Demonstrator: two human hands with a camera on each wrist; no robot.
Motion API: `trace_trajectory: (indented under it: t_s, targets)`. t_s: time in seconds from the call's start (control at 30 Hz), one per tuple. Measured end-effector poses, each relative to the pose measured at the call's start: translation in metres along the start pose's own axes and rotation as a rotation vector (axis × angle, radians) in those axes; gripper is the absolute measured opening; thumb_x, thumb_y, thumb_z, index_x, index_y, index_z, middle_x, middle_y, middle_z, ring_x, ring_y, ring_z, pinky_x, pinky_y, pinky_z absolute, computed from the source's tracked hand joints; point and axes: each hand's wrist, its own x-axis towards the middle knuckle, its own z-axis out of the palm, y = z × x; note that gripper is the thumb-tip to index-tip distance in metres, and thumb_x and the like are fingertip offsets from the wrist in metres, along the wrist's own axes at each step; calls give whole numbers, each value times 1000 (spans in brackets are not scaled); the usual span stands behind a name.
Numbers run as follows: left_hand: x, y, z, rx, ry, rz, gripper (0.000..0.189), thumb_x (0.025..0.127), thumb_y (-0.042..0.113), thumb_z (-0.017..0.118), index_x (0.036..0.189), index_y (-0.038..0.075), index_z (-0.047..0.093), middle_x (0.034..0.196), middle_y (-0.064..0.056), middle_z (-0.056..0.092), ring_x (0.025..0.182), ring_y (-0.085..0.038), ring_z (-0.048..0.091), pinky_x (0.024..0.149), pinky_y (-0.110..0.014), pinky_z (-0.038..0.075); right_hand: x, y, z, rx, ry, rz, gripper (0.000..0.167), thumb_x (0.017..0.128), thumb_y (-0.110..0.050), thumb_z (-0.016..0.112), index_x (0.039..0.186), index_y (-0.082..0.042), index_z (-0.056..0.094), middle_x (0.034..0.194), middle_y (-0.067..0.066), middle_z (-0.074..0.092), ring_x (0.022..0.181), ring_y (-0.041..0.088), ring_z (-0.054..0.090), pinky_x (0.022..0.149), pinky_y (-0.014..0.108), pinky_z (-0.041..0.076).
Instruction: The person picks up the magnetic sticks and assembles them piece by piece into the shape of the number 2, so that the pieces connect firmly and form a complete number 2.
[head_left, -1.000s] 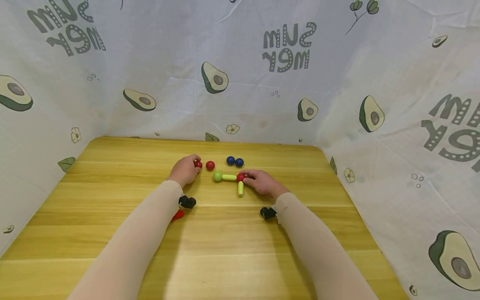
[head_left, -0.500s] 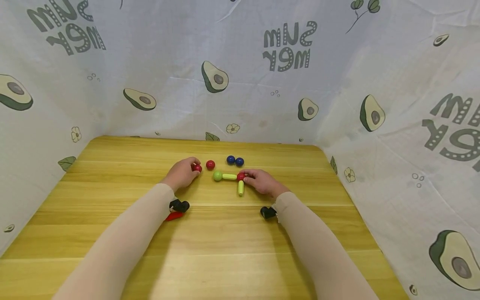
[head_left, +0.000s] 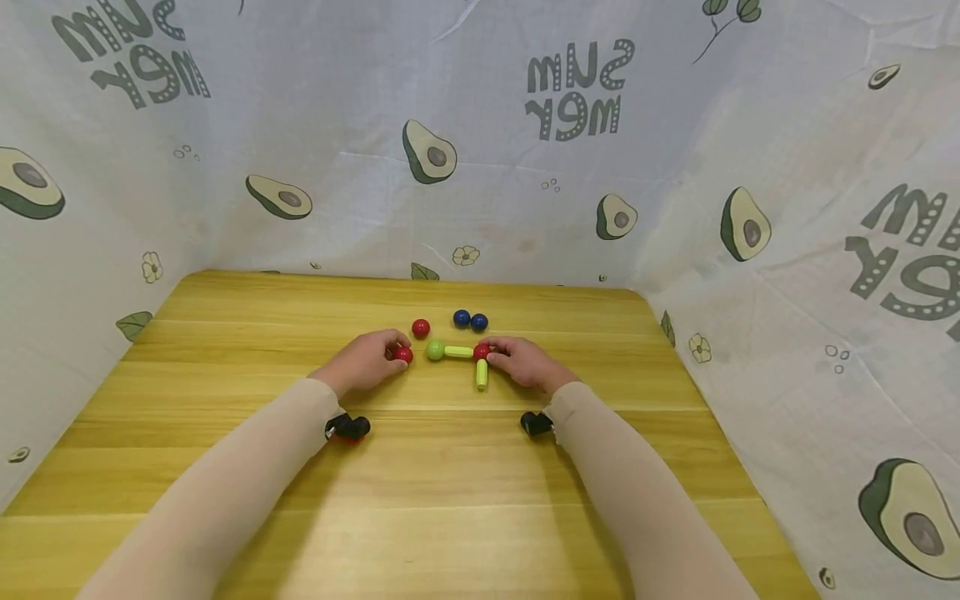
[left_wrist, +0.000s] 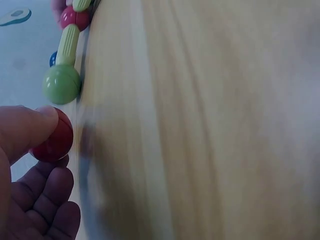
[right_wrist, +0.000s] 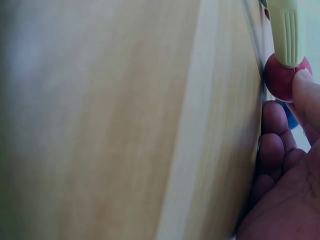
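Observation:
My left hand (head_left: 365, 362) pinches a loose red ball (left_wrist: 56, 137) between thumb and fingers, close to the left of a green ball (head_left: 435, 350). That green ball sits on one end of a yellow-green stick (head_left: 459, 352). At the stick's other end is a second red ball (right_wrist: 281, 77), which my right hand (head_left: 522, 363) holds with thumb and fingers. A further yellow-green stick (head_left: 482, 375) juts from this red ball toward me, so the joined pieces make a corner shape lying on the table.
Behind the joined pieces another red ball (head_left: 421, 328) lies on the wooden table (head_left: 450, 500). Two blue balls (head_left: 470, 320) rest side by side to its right. A red piece (head_left: 348, 438) shows partly under the left wrist camera (head_left: 351, 427). Printed cloth (head_left: 337, 100) hangs around the table.
My left hand has drawn the red ball toward me, then right, up close to the green ball. The right hand and the joined pieces have stayed in place.

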Motion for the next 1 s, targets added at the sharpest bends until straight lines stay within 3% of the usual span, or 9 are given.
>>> trace_trajectory:
  t_s: [0.27, 0.8, 1.0]
  targets:
    - [-9, 14, 10, -53, -40, 58, 31, 101, 25, 70, 131, 17, 67, 111, -2, 69, 100, -21, 62, 95, -40, 52, 2, -1, -1, 11, -2, 22, 41, 112, -26, 52, 153, -21, 57, 142, 13, 63, 129, 31, 54, 125, 53, 34]
    - [-15, 45, 41, -42, -114, 135, 33, 98, 22, 77, 129, 16, 70, 108, 0, 70, 99, -17, 62, 97, -38, 54, 1, -3, -1, 1, -6, 11, 42, 112, -29, 53, 153, -19, 56, 141, 13, 64, 134, 33, 54, 126, 52, 33]
    - [-13, 52, 52, -41, -112, 165, 31, 98, 24, 77, 127, 16, 71, 106, 3, 71, 96, -14, 63, 95, -37, 55, 0, -3, -1, -11, -6, 4, 43, 112, -30, 52, 153, -18, 56, 140, 12, 64, 131, 31, 55, 125, 52, 34]
